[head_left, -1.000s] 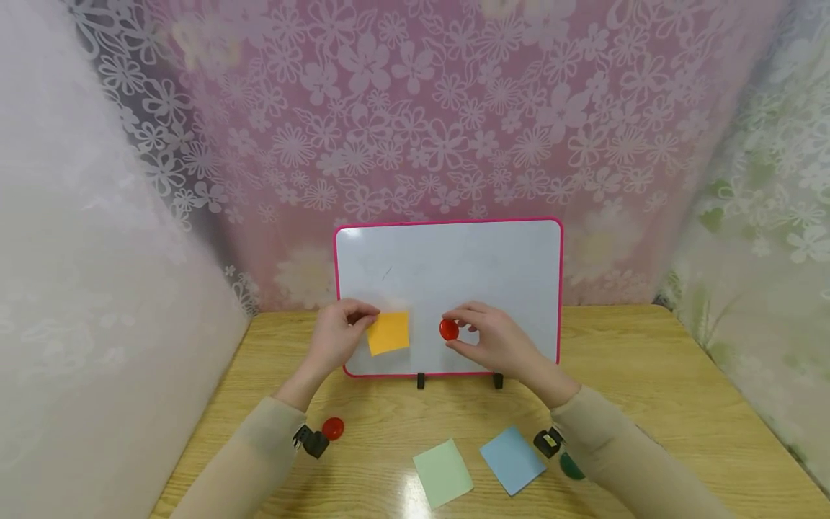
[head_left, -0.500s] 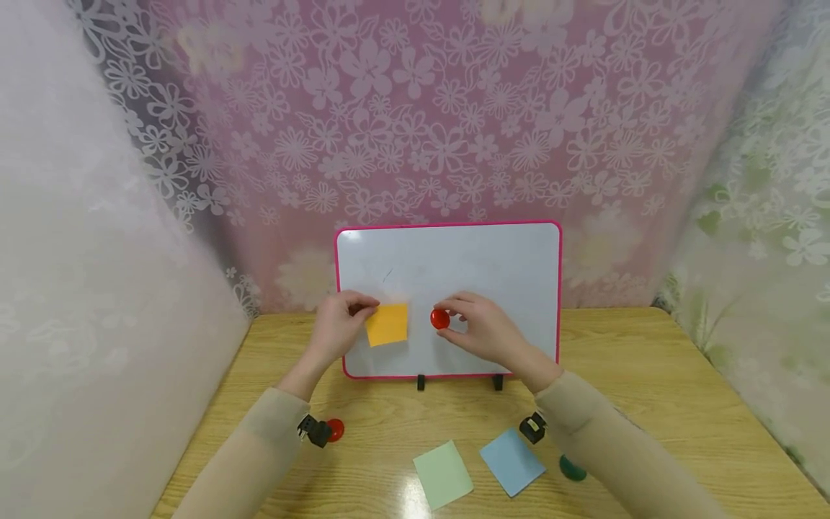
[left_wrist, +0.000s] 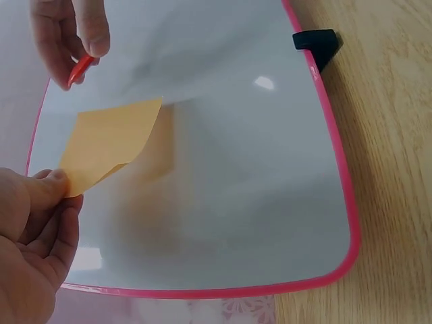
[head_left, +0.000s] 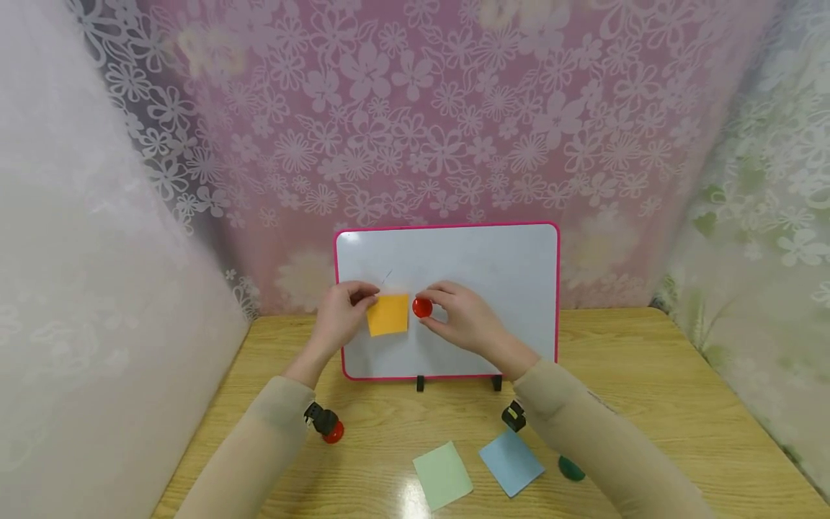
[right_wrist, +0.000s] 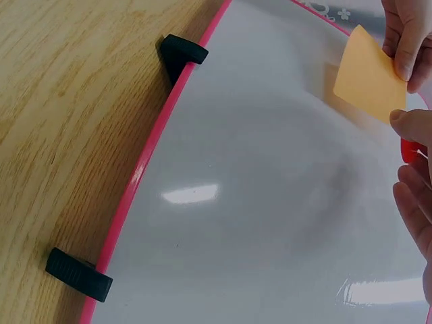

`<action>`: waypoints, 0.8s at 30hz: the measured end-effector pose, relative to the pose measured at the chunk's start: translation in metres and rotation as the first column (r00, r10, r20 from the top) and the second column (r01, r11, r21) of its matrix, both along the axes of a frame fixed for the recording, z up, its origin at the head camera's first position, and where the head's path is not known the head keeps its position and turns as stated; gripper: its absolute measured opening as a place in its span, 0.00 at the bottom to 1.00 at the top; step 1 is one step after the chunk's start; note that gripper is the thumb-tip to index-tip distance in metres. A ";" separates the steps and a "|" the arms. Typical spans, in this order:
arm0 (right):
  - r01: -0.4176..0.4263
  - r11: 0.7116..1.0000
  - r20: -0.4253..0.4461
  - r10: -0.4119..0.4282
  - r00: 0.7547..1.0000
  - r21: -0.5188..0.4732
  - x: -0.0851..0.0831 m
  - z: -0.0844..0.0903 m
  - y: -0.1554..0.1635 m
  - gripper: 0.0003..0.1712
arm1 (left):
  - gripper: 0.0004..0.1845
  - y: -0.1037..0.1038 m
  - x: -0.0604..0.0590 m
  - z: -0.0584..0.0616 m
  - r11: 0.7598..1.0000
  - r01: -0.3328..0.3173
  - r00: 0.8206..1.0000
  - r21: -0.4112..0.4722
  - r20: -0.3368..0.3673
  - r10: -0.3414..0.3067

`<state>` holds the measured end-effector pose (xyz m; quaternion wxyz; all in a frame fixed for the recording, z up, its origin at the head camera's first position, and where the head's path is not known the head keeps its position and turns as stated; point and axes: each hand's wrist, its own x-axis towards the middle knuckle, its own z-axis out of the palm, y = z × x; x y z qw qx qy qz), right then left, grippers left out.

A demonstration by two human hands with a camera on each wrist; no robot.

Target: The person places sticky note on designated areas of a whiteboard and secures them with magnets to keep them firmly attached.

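Note:
Upright on the table, a whiteboard (head_left: 493, 267) with a pink frame stands behind both hands. My left hand (head_left: 340, 311) pinches an orange sticky note (head_left: 389, 316) by its upper left corner. In the left wrist view the note (left_wrist: 108, 138) stands off the board, its lower edge curling and its shadow on the white surface. Just right of the note, my right hand (head_left: 463, 317) holds a round red magnet (head_left: 422, 307) between thumb and fingers. From the right wrist, the magnet (right_wrist: 409, 150) is mostly hidden behind the thumb.
A green sticky note (head_left: 444, 476) and a blue one (head_left: 512, 463) lie on the wooden table. Another red magnet (head_left: 333, 432) lies below the left wrist, partly covered by its camera. A green magnet (head_left: 570, 468) sits beside the right sleeve. Black feet (head_left: 420, 383) support the board.
My right hand has moved left and up with the red magnet, closing in on the orange note. My left hand has raised the note slightly.

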<state>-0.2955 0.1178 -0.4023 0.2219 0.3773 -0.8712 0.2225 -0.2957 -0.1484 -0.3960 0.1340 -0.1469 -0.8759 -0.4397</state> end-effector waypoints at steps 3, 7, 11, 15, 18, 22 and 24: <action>0.003 1.000 -0.015 -0.003 1.000 0.013 -0.003 0.001 -0.003 0.25 | 0.07 0.001 -0.003 0.003 1.000 -0.005 1.000 0.013 0.005 0.005; 0.000 1.000 -0.060 0.001 0.998 0.017 -0.008 0.000 -0.007 0.26 | 0.07 0.002 -0.005 0.007 0.999 -0.014 1.000 0.035 0.020 0.014; 0.005 1.000 -0.096 -0.003 0.995 0.021 -0.012 0.002 -0.011 0.26 | 0.06 0.003 -0.009 0.009 0.998 -0.024 1.000 0.053 0.019 0.023; 0.013 1.000 -0.104 -0.011 0.995 0.017 -0.014 0.005 -0.013 0.26 | 0.05 0.003 -0.012 0.010 0.998 -0.025 1.000 0.061 0.007 0.024; 0.021 1.000 -0.109 -0.020 0.994 0.011 -0.016 0.006 -0.015 0.26 | 0.05 0.003 -0.014 0.011 0.998 -0.024 1.000 0.060 0.004 0.024; 0.029 1.000 -0.126 -0.028 0.992 0.003 -0.019 0.006 -0.016 0.26 | 0.05 0.005 -0.016 0.013 0.998 -0.028 1.000 0.062 -0.003 0.028; 0.028 1.000 -0.138 -0.028 0.990 -0.003 -0.020 0.005 -0.017 0.26 | 0.05 0.005 -0.016 0.014 0.998 -0.029 1.000 0.064 -0.005 0.029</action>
